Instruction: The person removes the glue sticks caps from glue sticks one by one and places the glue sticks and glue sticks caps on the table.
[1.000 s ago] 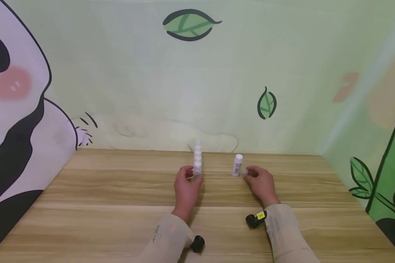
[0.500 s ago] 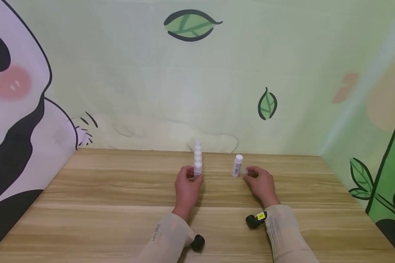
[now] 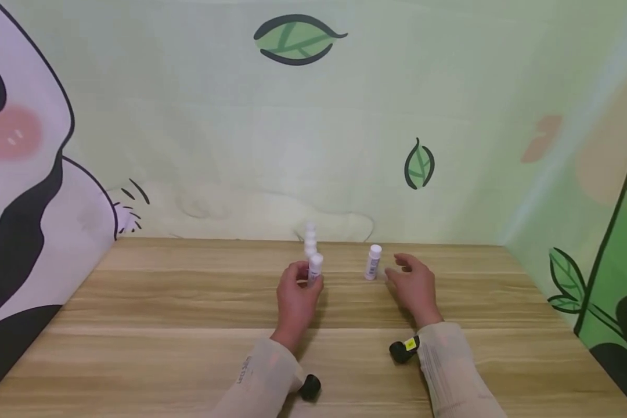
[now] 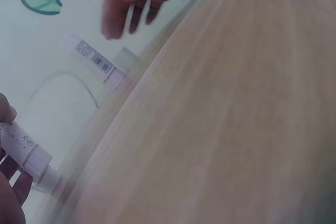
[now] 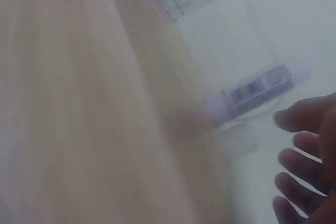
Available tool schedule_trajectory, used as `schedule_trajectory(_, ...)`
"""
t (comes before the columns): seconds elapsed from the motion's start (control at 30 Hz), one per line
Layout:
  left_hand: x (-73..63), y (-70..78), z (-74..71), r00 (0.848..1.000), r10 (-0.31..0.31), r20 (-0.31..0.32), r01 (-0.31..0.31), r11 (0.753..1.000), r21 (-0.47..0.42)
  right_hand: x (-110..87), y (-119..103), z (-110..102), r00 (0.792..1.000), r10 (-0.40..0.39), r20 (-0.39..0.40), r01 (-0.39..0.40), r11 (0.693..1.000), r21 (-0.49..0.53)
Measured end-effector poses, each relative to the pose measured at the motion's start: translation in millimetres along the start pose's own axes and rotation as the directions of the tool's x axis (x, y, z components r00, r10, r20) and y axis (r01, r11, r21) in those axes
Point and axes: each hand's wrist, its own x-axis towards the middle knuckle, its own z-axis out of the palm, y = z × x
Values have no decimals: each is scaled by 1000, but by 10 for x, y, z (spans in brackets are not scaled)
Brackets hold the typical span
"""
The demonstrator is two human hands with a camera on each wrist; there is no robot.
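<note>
My left hand (image 3: pixel 296 299) pinches a white glue stick (image 3: pixel 316 265) near its lower part. Its printed label shows in the left wrist view, with fingers (image 4: pixel 8 111) around it. Directly behind stands a row of several white glue sticks (image 3: pixel 310 241). To the right, a lone glue stick (image 3: pixel 373 264) stands upright, its barcode visible in the left wrist view. Beside its base sits a small translucent piece (image 5: pixel 241 139), clear in both wrist views. My right hand (image 3: pixel 414 290) is just right of these, thumb and fingers apart, holding nothing.
The wood-grain table (image 3: pixel 198 302) ends at a pale green backdrop (image 3: pixel 230 145) printed with leaves and a panda. Black wrist cameras (image 3: pixel 310 388) sit at both cuffs.
My right hand has let go of the translucent piece and spread its fingers. My left hand has shifted its glue stick slightly out of line with the row, toward the right.
</note>
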Motion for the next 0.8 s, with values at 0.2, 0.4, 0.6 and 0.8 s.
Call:
schedule_trajectory(0.2, -32, 60, -28, 995, 81, 49, -82, 997, 13, -100, -328, -96, 991, -102, -85, 109, 990, 88)
schedule_trajectory(0.4, -62, 151, -114, 978, 147, 146, -151, 988, 15, -298, -714, -83, 975, -219, 28, 207, 952, 226)
schedule_trajectory(0.6, -52, 215, -254, 955, 176, 239, -173, 984, -35, -499, -956, 38, 940, -316, 127, 265, 913, 311)
schedule_trajectory(0.8, -69, 310, -387, 928, 195, 319, -182, 981, -70, -625, -1057, 146, 921, -359, 152, 285, 885, 367)
